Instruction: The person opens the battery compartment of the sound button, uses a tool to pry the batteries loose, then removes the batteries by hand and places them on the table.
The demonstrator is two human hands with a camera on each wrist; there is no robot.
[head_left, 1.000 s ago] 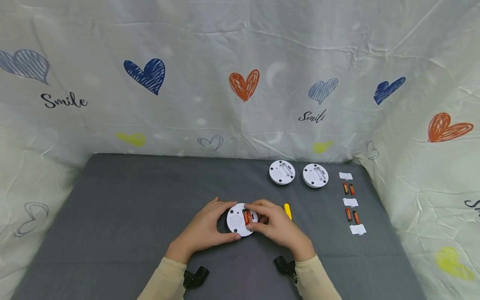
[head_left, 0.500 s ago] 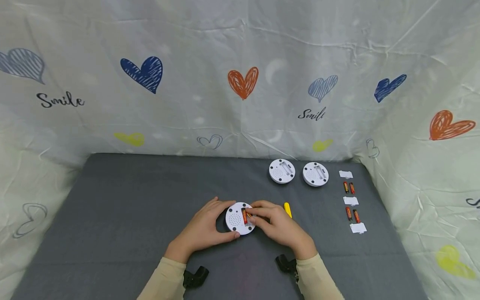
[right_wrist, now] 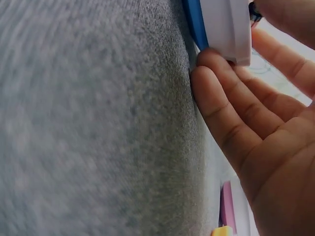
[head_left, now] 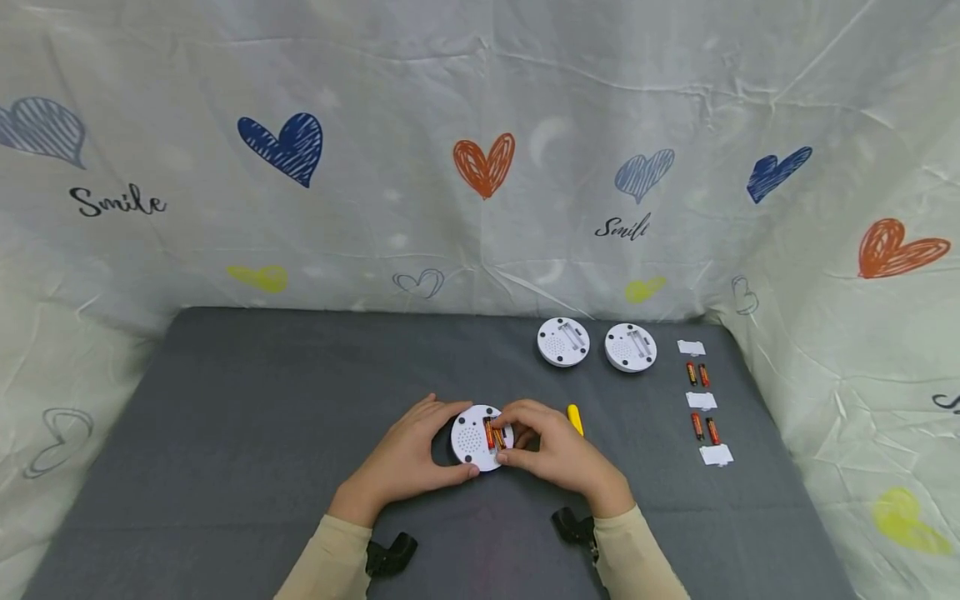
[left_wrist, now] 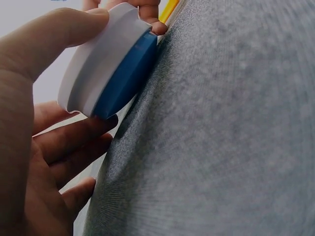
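Note:
A round white device point(head_left: 468, 440) with a blue underside lies face down on the grey cloth, its battery compartment uppermost. My left hand point(head_left: 416, 446) grips its rim between thumb and fingers. One red-and-black battery point(head_left: 489, 433) sits in the left slot. Beside it, a second battery point(head_left: 500, 437) lies slightly slanted at the right slot, pinched by the thumb and forefinger of my right hand point(head_left: 555, 447). In the right wrist view, other fingertips point(right_wrist: 209, 81) of that hand touch the device's side and the cloth; the pinched battery is mostly hidden there.
Two similar devices point(head_left: 563, 342) point(head_left: 631, 347) with bare compartments stand at the back right. Further right lie white covers point(head_left: 716, 455) and pairs of batteries point(head_left: 697, 427). A yellow rod-like handle point(head_left: 575, 419) lies just beyond my right hand.
Half a second ago the right battery stood more tilted under my right fingers. Now it lies lower, nearly alongside the other, and my right thumb has come down to its near end.

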